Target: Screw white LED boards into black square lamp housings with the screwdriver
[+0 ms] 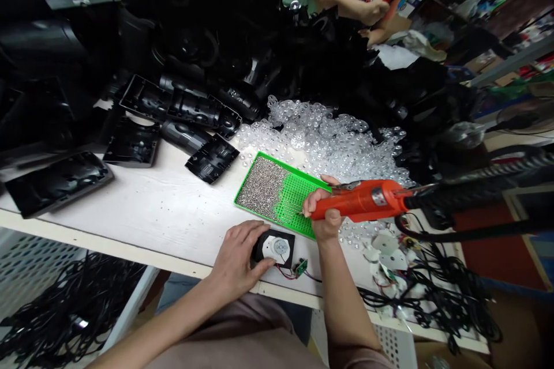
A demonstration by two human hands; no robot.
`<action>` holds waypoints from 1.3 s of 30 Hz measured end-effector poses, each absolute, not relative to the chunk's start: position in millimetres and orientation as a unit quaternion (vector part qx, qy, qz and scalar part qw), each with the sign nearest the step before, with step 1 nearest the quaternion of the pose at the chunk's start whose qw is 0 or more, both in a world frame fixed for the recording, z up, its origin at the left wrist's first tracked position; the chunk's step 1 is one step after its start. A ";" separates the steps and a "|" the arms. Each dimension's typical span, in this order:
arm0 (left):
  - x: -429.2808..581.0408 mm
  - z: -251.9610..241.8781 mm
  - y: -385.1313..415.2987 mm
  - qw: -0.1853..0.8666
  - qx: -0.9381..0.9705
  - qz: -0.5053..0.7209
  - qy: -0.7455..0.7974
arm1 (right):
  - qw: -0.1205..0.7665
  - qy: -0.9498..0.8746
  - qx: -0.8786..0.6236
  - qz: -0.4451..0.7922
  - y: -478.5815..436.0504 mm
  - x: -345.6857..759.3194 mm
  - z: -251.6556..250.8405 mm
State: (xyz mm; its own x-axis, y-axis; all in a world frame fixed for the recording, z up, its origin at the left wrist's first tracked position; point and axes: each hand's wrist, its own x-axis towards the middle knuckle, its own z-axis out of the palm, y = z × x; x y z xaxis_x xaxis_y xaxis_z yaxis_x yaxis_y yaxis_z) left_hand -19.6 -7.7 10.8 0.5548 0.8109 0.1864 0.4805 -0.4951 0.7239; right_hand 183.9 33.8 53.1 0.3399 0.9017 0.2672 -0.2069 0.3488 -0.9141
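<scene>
My right hand [324, 213] is closed round an orange electric screwdriver [363, 200], its tip over the green tray [298, 190]. Small metal screws [264, 187] fill the tray's left part, and its right part is a grid of holes. On the table's front side, my left hand [242, 256] grips a square black plate [289, 239] by its left side, thumb at the front edge. A white piece with a round clear lens [280, 247] sits on that plate. Thin wires run from it to a small green circuit board [301, 267].
Clear plastic lenses [320, 132] are heaped behind the tray. Black plastic housings [60, 181] lie at left, with a large dark pile behind. Black cables and white discs [389, 251] lie at right. Another person's hand [374, 11] is at the back. A cable crate [130, 300] stands below left.
</scene>
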 end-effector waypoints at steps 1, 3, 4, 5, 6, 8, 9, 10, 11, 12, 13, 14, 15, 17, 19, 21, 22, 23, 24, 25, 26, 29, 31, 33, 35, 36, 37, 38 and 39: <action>-21.8 10.9 -8.5 0.311 0.828 0.251 0.393 | 0.705 -0.419 -0.416 0.392 33.9 183.6 53.4; -24.6 11.1 -9.1 0.304 0.837 0.237 0.389 | 0.707 -0.419 -0.417 0.389 34.4 183.6 54.3; -25.2 11.2 -9.1 0.301 0.839 0.233 0.388 | 0.708 -0.420 -0.417 0.386 34.6 183.7 54.6; -25.2 11.5 -8.9 0.298 0.841 0.231 0.389 | 0.707 -0.422 -0.417 0.384 34.7 183.8 54.8; -24.9 11.7 -8.6 0.296 0.842 0.230 0.389 | 0.706 -0.423 -0.418 0.384 34.6 183.8 54.8; -23.8 12.3 -8.1 0.296 0.842 0.227 0.389 | 0.699 -0.429 -0.421 0.388 34.3 183.3 54.2; -23.2 12.5 -7.9 0.296 0.842 0.226 0.391 | 0.696 -0.431 -0.424 0.388 34.3 183.0 53.6; -22.8 12.7 -7.8 0.297 0.841 0.224 0.392 | 0.693 -0.433 -0.427 0.389 34.4 182.7 52.9; -22.6 12.8 -7.8 0.298 0.841 0.223 0.393 | 0.690 -0.435 -0.428 0.390 34.7 182.5 52.2; -22.5 12.8 -8.0 0.299 0.840 0.221 0.394 | 0.687 -0.437 -0.429 0.390 35.1 182.5 51.8; -22.6 12.6 -8.2 0.301 0.840 0.220 0.395 | 0.685 -0.439 -0.431 0.391 35.6 182.7 52.0; -22.9 12.3 -8.5 0.303 0.840 0.219 0.394 | 0.684 -0.439 -0.432 0.392 35.9 183.1 53.2; -23.4 11.7 -8.9 0.305 0.839 0.221 0.393 | 0.685 -0.436 -0.433 0.392 35.8 183.5 55.8; -24.7 10.3 -9.6 0.309 0.835 0.236 0.390 | 0.694 -0.427 -0.433 0.386 33.8 183.6 65.9; -25.8 9.4 -9.8 0.306 0.821 0.273 0.397 | 0.709 -0.420 -0.421 0.379 28.4 181.4 82.2; -25.4 10.8 -9.2 0.291 0.805 0.317 0.409 | 0.719 -0.411 -0.402 0.390 20.0 175.2 101.0; -24.4 12.6 -8.6 0.283 0.799 0.334 0.411 | 0.720 -0.405 -0.394 0.403 15.2 170.5 109.7; -22.7 15.0 -8.1 0.278 0.798 0.346 0.408 | 0.719 -0.397 -0.387 0.420 10.4 165.0 117.2; -20.5 17.9 -7.7 0.277 0.799 0.352 0.400 | 0.716 -0.390 -0.379 0.437 5.9 158.9 123.1; -18.1 20.9 -7.6 0.281 0.802 0.355 0.390 | 0.714 -0.385 -0.371 0.452 1.8 152.7 127.1; -15.8 23.9 -7.9 0.288 0.804 0.353 0.382 | 0.711 -0.382 -0.363 0.465 -1.8 146.8 129.5; -11.6 30.2 -11.1 0.326 0.794 0.344 0.382 | 0.705 -0.384 -0.345 0.485 -8.9 132.9 129.5; -12.4 31.5 -14.5 0.351 0.782 0.337 0.389 | 0.697 -0.389 -0.348 0.492 -11.5 127.8 127.5; -15.0 31.2 -18.1 0.361 0.778 0.334 0.392 | 0.691 -0.393 -0.353 0.493 -13.3 125.1 126.5; -17.8 30.4 -21.5 0.356 0.780 0.332 0.392 | 0.687 -0.398 -0.355 0.494 -15.1 123.5 126.7; -18.8 30.1 -23.0 0.354 0.782 0.333 0.391 | 0.685 -0.402 -0.354 0.495 -16.0 122.8 127.0; -19.5 30.0 -24.4 0.353 0.783 0.334 0.388 | 0.683 -0.405 -0.353 0.496 -17.1 122.2 127.4; -20.0 30.1 -25.5 0.355 0.783 0.335 0.386 | 0.680 -0.408 -0.351 0.498 -18.1 121.6 127.6; -20.2 30.3 -26.6 0.357 0.782 0.336 0.384 | 0.679 -0.410 -0.350 0.499 -19.1 121.1 127.7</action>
State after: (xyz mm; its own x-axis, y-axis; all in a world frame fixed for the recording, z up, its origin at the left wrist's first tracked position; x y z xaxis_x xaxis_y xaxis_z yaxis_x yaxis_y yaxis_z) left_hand -20.2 -26.6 30.3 0.4786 0.8414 0.2510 0.3611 -0.4492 0.8172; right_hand 121.1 -19.1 127.7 0.1659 0.9641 0.2075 -0.3902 0.2574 -0.8840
